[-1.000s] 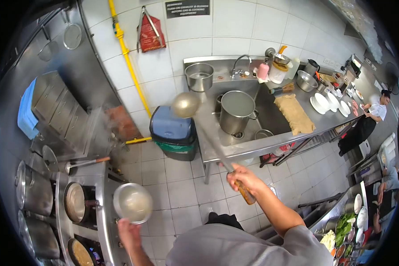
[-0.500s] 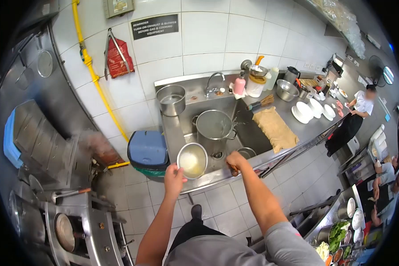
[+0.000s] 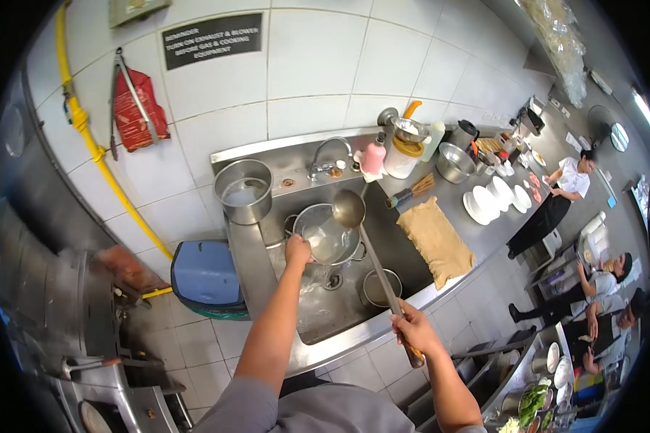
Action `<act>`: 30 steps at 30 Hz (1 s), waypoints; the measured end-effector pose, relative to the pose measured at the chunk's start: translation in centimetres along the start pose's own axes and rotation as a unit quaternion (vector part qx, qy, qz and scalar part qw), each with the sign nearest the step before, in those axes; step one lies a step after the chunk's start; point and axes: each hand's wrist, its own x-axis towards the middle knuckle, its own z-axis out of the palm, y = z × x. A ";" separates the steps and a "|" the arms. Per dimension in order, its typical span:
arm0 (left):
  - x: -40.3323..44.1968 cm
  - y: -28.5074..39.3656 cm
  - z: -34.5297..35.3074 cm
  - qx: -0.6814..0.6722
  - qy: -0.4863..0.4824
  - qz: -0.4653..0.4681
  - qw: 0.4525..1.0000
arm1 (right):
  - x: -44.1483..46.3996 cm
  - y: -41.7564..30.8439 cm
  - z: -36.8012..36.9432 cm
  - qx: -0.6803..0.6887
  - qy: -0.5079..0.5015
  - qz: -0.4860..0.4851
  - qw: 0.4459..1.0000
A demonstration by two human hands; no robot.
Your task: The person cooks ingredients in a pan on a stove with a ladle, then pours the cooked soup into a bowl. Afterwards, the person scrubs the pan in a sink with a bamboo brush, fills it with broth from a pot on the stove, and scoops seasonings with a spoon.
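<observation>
My left hand (image 3: 298,250) is closed at the left rim of the large pot (image 3: 332,249) in the sink (image 3: 318,328). A pale, shiny patch shows beside its fingers, but what they grip is unclear; the metal bowl cannot be told apart from the pot. My right hand (image 3: 414,330) is wrapped round the wooden handle of a long ladle (image 3: 378,265). The ladle's round metal head is over the pot's right side. A smaller round pan (image 3: 381,288) sits in the sink, left of the ladle handle's lower part.
An empty-looking pot (image 3: 243,191) stands at the sink's left corner by the faucet (image 3: 330,156). Right of the sink are a brown cloth (image 3: 436,242) and white bowls (image 3: 480,205). A blue-lidded bin (image 3: 206,273) is at left. Several people work at far right.
My left hand has moved from the sink's front edge to the pot, and the bowl is no longer distinct. The ladle has swung over the pot. The view has shifted nearer the sink.
</observation>
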 end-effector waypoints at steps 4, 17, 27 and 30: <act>4.1 -0.5 2.5 0.050 -0.035 0.011 0.998 | 0.6 0.0 -0.4 -0.162 0.113 -0.058 0.979; 2.5 -0.4 0.8 0.364 -0.058 0.250 0.895 | 14.2 -3.7 -0.7 -0.372 0.230 -0.224 0.871; -8.5 -5.7 -4.6 0.084 -0.073 0.193 0.975 | 13.8 5.3 -6.2 -0.329 0.084 -0.182 0.923; -12.3 -7.7 -6.9 -0.008 -0.119 0.033 0.992 | 11.7 3.7 -5.5 -0.023 -0.026 0.009 0.999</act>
